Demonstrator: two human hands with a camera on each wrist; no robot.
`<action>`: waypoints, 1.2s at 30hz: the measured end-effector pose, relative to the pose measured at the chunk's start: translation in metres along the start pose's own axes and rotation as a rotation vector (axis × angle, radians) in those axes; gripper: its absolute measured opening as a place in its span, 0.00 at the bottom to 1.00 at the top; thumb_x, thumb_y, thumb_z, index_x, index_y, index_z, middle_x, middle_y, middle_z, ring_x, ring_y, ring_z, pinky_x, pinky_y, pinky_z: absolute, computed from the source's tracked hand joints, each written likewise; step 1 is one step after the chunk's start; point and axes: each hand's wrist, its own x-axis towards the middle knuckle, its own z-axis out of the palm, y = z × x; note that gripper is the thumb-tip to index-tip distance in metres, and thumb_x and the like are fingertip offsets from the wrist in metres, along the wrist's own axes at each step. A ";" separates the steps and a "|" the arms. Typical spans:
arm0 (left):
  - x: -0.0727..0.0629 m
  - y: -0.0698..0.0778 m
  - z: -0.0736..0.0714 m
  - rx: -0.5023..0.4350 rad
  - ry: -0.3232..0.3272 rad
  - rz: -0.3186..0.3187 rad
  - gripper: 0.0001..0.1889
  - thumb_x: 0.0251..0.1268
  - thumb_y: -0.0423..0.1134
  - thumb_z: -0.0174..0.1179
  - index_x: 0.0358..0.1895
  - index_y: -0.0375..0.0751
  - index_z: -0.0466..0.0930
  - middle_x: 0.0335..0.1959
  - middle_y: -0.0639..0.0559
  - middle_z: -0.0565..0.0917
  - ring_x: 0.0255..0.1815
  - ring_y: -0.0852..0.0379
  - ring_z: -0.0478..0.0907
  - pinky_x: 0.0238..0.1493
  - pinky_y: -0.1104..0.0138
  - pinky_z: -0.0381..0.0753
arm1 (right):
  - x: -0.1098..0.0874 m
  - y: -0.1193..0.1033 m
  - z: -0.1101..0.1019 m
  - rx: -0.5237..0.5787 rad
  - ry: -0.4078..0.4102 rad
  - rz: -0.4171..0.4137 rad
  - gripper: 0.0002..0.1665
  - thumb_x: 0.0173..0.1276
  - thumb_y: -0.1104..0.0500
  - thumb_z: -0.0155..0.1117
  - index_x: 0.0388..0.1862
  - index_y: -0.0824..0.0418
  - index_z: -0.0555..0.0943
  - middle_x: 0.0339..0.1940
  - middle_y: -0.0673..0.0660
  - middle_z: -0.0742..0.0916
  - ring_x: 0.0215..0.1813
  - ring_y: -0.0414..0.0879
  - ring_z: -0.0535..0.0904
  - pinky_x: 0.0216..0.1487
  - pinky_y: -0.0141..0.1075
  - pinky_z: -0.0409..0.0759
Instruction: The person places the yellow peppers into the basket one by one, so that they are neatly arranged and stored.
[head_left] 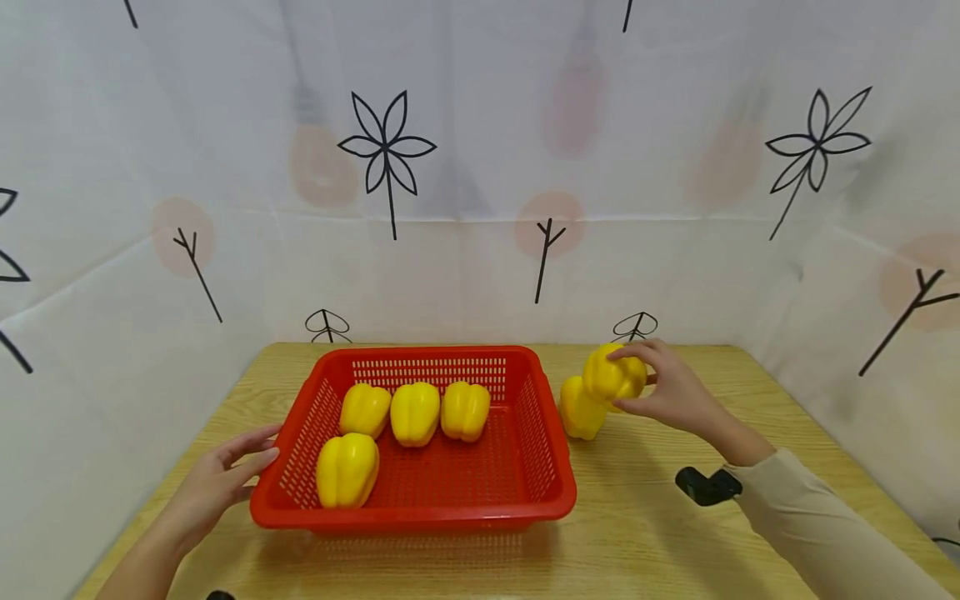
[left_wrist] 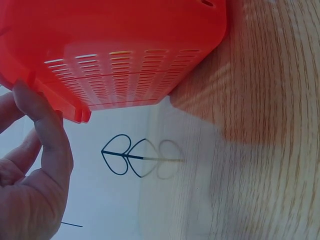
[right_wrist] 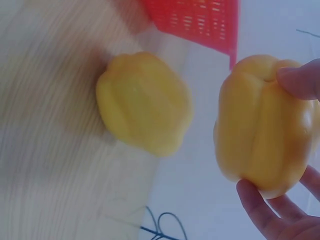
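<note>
A yellow bell pepper (head_left: 611,373) is held up in my right hand (head_left: 671,392), with thumb and fingers spread round it. In the right wrist view this held pepper (right_wrist: 262,125) hangs above the table, beside a second bell pepper (right_wrist: 145,102) that stands on the wood. That second pepper (head_left: 581,412) is partly covered by the held one in the head view. My left hand (head_left: 217,483) grips the left rim of a red plastic basket (head_left: 412,518), its bent fingers (left_wrist: 47,125) at the rim's edge. Several yellow bell peppers (head_left: 415,414) lie in the basket's left and back parts.
The basket stands on a wooden table (head_left: 622,517), left of the loose pepper. A white cloth (head_left: 480,275) with plant drawings hangs behind the table and along both sides. A black device (head_left: 707,486) sits at my right wrist.
</note>
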 end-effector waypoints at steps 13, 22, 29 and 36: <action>0.000 0.001 0.001 0.005 -0.001 0.005 0.33 0.67 0.47 0.55 0.69 0.33 0.57 0.59 0.37 0.66 0.42 0.59 0.78 0.42 0.59 0.81 | 0.012 -0.023 0.003 0.024 -0.017 -0.085 0.30 0.44 0.67 0.77 0.49 0.62 0.76 0.51 0.62 0.72 0.49 0.58 0.70 0.37 0.49 0.81; 0.000 0.000 0.001 0.001 0.002 -0.003 0.33 0.67 0.47 0.55 0.70 0.33 0.57 0.59 0.37 0.65 0.43 0.59 0.78 0.42 0.59 0.81 | 0.022 -0.040 0.012 0.056 -0.043 -0.116 0.31 0.44 0.65 0.78 0.49 0.60 0.77 0.52 0.61 0.73 0.51 0.57 0.71 0.38 0.46 0.81; 0.001 0.000 0.001 -0.010 -0.007 0.014 0.33 0.67 0.47 0.55 0.70 0.33 0.57 0.59 0.37 0.65 0.43 0.59 0.78 0.42 0.59 0.81 | 0.029 -0.052 0.020 0.096 -0.064 -0.136 0.31 0.44 0.64 0.78 0.50 0.58 0.77 0.52 0.59 0.73 0.52 0.56 0.71 0.39 0.45 0.81; 0.001 -0.002 0.000 -0.009 -0.006 0.023 0.33 0.68 0.47 0.55 0.69 0.33 0.57 0.59 0.37 0.65 0.43 0.60 0.78 0.42 0.59 0.81 | 0.036 -0.065 0.030 0.123 -0.094 -0.146 0.30 0.45 0.62 0.78 0.50 0.57 0.77 0.52 0.57 0.73 0.52 0.54 0.72 0.40 0.43 0.81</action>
